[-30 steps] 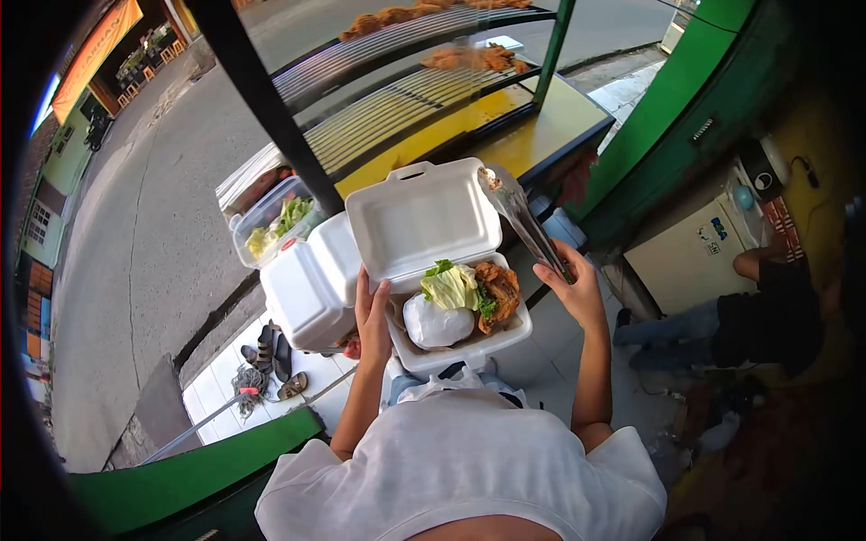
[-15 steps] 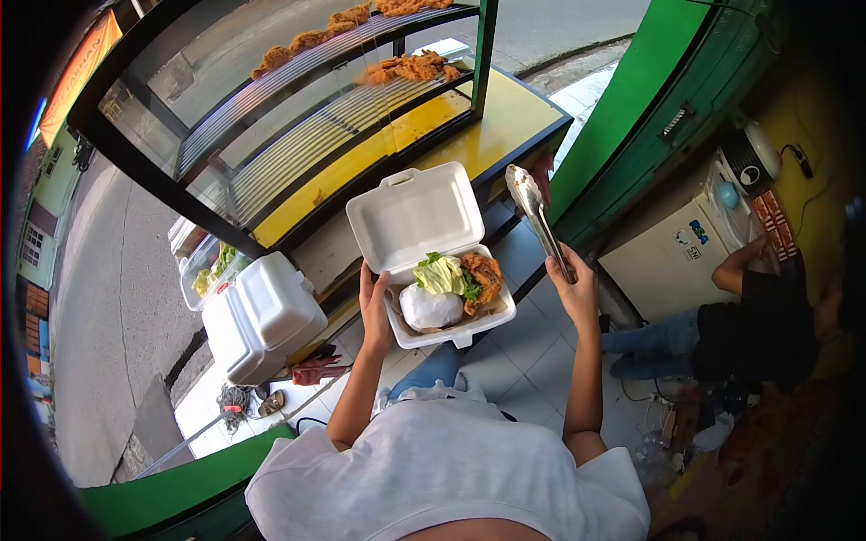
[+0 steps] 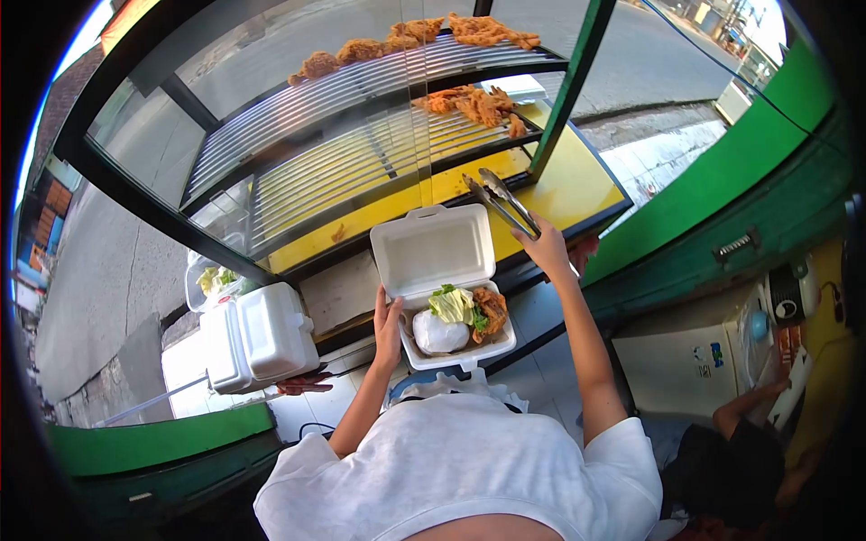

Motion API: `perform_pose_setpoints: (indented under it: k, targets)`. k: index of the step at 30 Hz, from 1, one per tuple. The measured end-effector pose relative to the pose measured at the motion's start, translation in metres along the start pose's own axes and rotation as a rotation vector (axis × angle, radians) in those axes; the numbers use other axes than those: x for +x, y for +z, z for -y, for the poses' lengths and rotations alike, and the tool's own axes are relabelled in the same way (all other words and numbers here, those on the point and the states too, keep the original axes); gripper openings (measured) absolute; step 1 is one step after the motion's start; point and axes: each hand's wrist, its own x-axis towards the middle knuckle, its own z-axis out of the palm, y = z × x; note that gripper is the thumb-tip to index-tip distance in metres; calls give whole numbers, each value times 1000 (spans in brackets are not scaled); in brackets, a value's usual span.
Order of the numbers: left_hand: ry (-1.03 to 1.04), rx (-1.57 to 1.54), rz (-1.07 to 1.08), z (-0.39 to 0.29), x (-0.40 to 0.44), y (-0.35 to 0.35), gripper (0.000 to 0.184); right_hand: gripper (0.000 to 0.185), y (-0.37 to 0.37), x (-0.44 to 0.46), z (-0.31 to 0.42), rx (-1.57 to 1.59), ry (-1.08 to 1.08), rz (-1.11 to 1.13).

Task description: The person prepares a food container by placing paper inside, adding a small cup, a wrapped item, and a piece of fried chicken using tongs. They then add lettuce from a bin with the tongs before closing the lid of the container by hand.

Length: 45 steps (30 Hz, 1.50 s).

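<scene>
My left hand [image 3: 388, 326] grips the left side of an open white foam box [image 3: 502, 346], its lid raised toward the counter. Inside lie a white wrapped bundle [image 3: 441, 333], pale green lettuce [image 3: 451, 307] and a brown fried piece [image 3: 490, 311] at the right. My right hand [image 3: 545, 246] is closed around metal tongs [image 3: 508, 206]. The tongs' tips are apart with nothing between them, beyond the box's lid and over the edge of the yellow counter [image 3: 580, 194].
A glass display case [image 3: 298, 140] ahead holds fried pieces [image 3: 478, 105] on racks. Closed foam boxes [image 3: 262, 335] and a tub of lettuce [image 3: 213, 279] are at the left. Another person [image 3: 731, 469] is at the lower right, near a white fridge [image 3: 677, 370].
My right hand has moved forward and up with the tongs, toward the counter and case. The tongs' tips have spread. The box remains in my left hand; the view has shifted.
</scene>
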Motion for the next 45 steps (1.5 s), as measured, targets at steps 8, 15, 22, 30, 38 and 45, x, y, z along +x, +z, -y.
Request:
perform_pose_setpoints:
  k: [8,15,22,30,38,45]
  targets:
    - [86,68,-111,4,-25,3,54,66,42,110,28,-315,-532,217]
    - [97,14,-302,2,-51,35,58,43,65,157,50,-359,-660,474]
    - [196,-43,-504,21,-65,74,58,48,96,165,22,-383,-1036,451]
    - [241,-84,-584,40,-68,99,60,36,88,160,15,-218,-1095,503]
    - [197,-65,-594,25,-70,92,62,27,61,118,32,336,-1208,269]
    - [248,-16,-591,19,-78,77,55,21,25,84,178,448,-1387,-334]
